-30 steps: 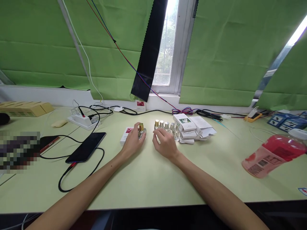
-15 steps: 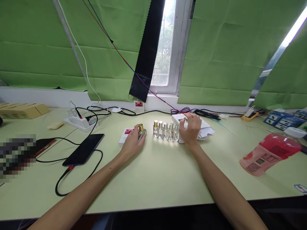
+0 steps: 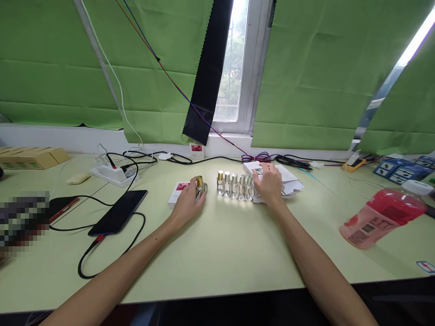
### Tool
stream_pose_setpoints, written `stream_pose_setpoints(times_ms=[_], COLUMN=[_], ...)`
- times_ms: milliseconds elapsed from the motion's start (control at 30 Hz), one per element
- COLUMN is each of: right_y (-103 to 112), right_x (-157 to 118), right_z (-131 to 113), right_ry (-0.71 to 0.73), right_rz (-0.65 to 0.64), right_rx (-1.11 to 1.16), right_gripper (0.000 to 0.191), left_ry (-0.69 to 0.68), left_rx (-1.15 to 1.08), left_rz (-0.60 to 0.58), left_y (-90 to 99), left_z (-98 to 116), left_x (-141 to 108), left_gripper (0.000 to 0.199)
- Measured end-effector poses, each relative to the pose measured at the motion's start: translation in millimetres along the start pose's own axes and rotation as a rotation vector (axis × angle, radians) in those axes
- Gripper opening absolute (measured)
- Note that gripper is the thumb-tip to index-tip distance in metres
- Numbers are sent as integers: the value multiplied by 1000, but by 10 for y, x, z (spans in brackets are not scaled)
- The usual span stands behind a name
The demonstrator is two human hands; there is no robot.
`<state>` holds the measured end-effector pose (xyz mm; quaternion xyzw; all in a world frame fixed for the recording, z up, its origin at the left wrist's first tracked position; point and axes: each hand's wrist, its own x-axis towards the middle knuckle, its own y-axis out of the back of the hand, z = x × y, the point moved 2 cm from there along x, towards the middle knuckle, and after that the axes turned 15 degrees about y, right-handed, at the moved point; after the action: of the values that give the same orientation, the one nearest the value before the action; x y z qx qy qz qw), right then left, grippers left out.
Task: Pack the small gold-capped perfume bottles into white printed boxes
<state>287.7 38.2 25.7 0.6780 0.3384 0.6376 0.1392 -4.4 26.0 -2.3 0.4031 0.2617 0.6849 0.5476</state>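
My left hand [image 3: 187, 199] is closed around a small glass bottle with a gold cap [image 3: 199, 182], beside a white box with a red picture [image 3: 176, 191] lying on the table. Right of it stands a row of several small clear glass bottles [image 3: 234, 186], upright and close together, with gold or silver caps. My right hand [image 3: 269, 184] is just right of the row, over an opened white carton [image 3: 288, 180]. Its thumb stands apart from the fingers, which rest on or just above the carton. Part of the carton is hidden under the hand.
On the left lie a dark phone [image 3: 118, 213] with a cable and a white power strip [image 3: 113, 174]. A pink-red plastic bottle [image 3: 380, 219] stands at the right, with blue boxes [image 3: 394, 170] behind it. Black cables [image 3: 217, 158] run along the wall.
My right hand has come down and slightly left onto the white carton, its fingers less raised. My left hand and the row of bottles stay in place.
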Motion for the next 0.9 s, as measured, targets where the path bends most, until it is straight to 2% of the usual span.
stream_pose_setpoints(times_ms=[467, 900], right_y=[-28, -100], right_x=[14, -3], right_z=[-25, 5], right_ry=[17, 28], right_rz=[-70, 28], right_rx=[95, 164], right_gripper=[41, 49], left_ry=[5, -28], left_rx=[27, 14], left_rz=[-26, -17], left_y=[3, 3], left_z=[6, 5], left_x=[2, 1], left_gripper=[57, 56])
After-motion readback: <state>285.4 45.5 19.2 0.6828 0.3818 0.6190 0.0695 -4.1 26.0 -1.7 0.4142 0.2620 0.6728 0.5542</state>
